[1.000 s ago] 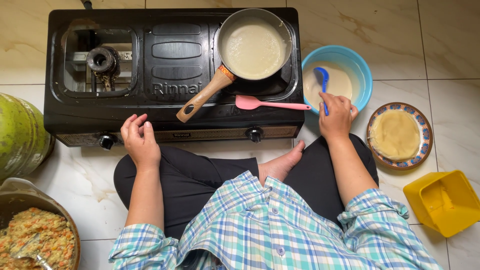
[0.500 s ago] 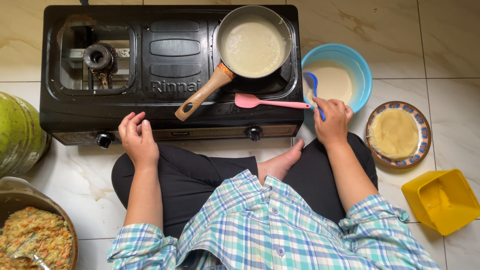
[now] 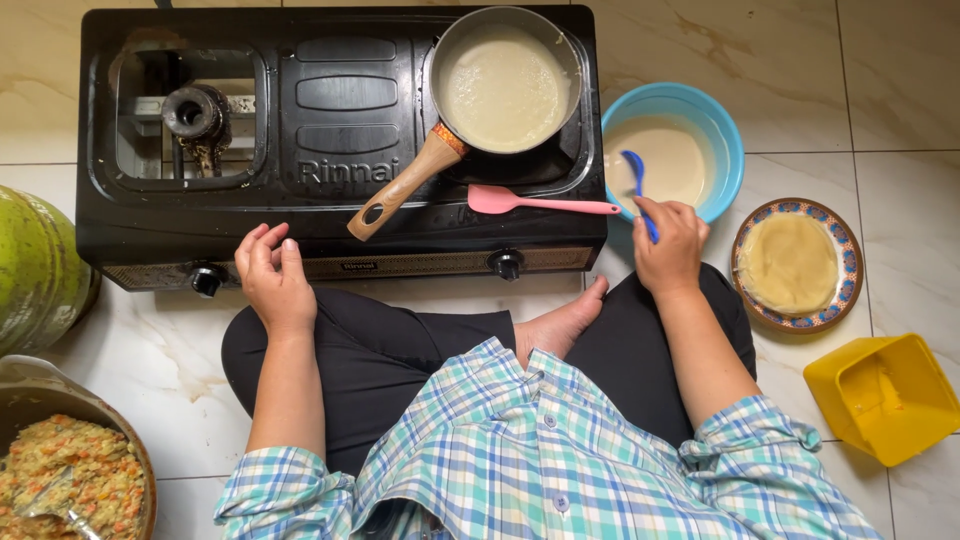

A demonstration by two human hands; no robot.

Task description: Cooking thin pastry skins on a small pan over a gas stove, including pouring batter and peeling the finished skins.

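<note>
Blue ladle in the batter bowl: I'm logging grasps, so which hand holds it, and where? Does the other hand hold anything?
The right hand grips the blue ladle by its handle's lower end. The left hand holds nothing.

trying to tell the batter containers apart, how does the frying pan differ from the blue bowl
The frying pan is grey metal with a wooden handle and sits on the black stove; the blue bowl is plastic-looking, has no handle and sits on the tiled floor. The pan's batter lies untouched, while the right hand holds a blue ladle in the bowl. Both are round and hold pale batter.
</note>
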